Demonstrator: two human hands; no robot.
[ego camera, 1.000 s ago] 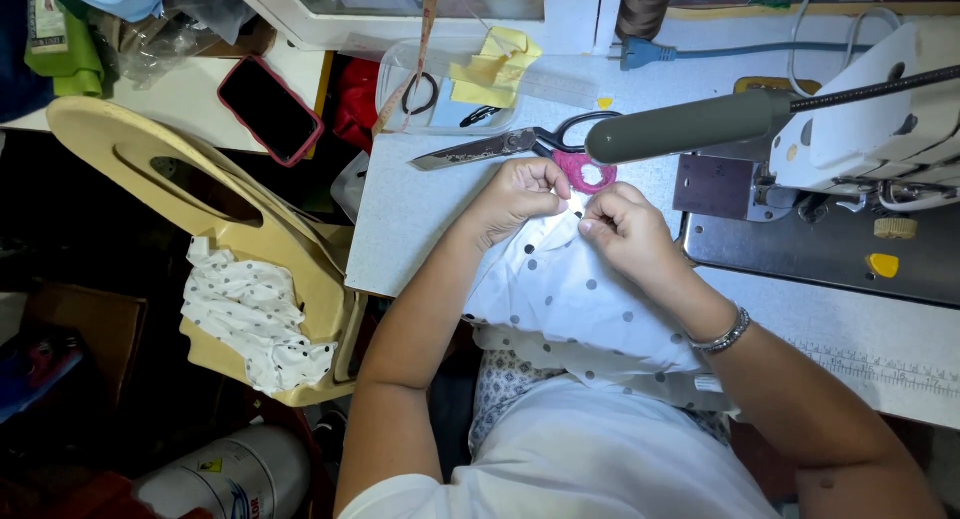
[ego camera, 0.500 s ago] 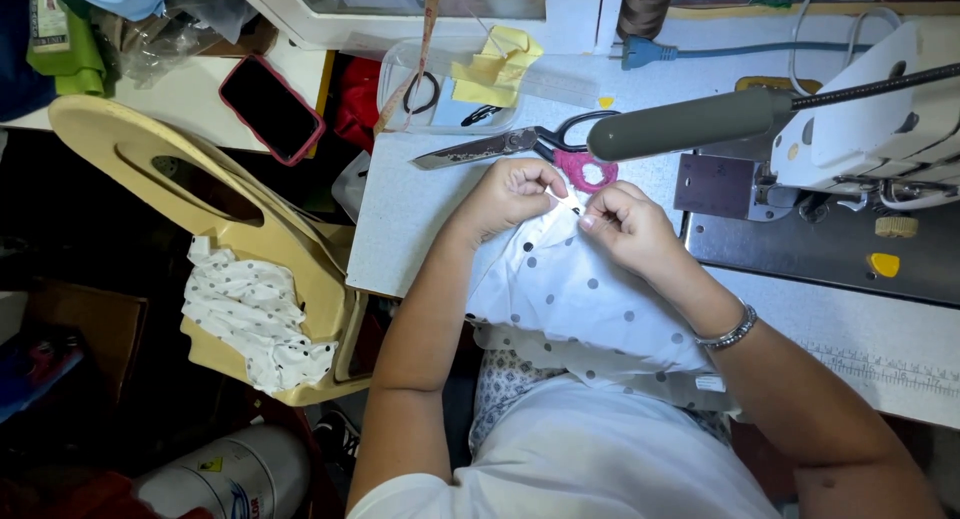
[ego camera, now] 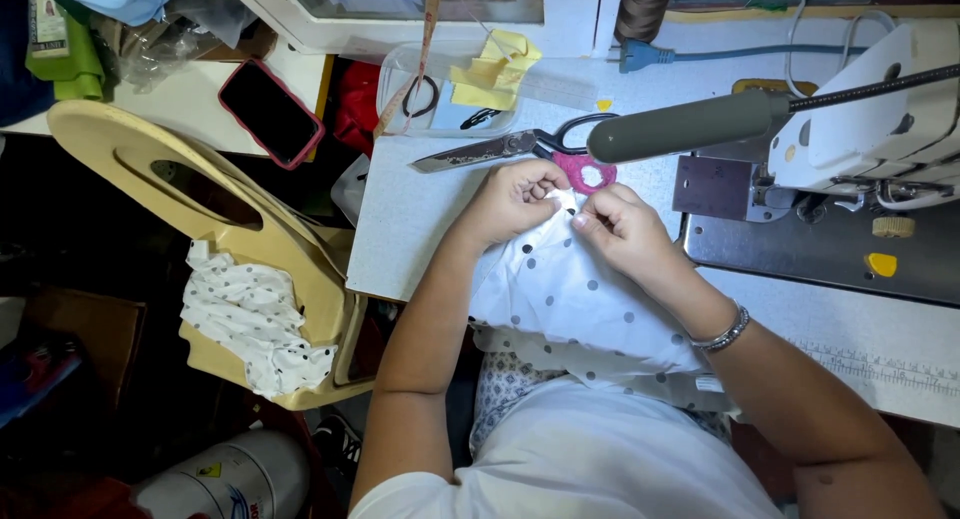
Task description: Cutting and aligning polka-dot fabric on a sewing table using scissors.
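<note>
A white fabric piece with dark dots (ego camera: 585,304) lies over the table's front edge and my lap. My left hand (ego camera: 515,199) pinches its far edge, fingers curled tight on the cloth. My right hand (ego camera: 625,229) pinches the same edge just to the right, fingertips almost touching the left ones. Whether a needle or pin sits between the fingers cannot be told. Just beyond my hands lie large scissors (ego camera: 500,149) and a small pair with pink handles (ego camera: 585,172).
A white sewing machine (ego camera: 870,139) with a grey lamp arm (ego camera: 690,127) stands at the right. A clear tray (ego camera: 440,99) with yellow scraps sits at the back. A phone (ego camera: 270,114), a tan plastic chair (ego camera: 210,209) and more dotted fabric (ego camera: 250,324) lie left.
My hands stay pinched on the fabric's edge; they have shifted only slightly, with small finger movements.
</note>
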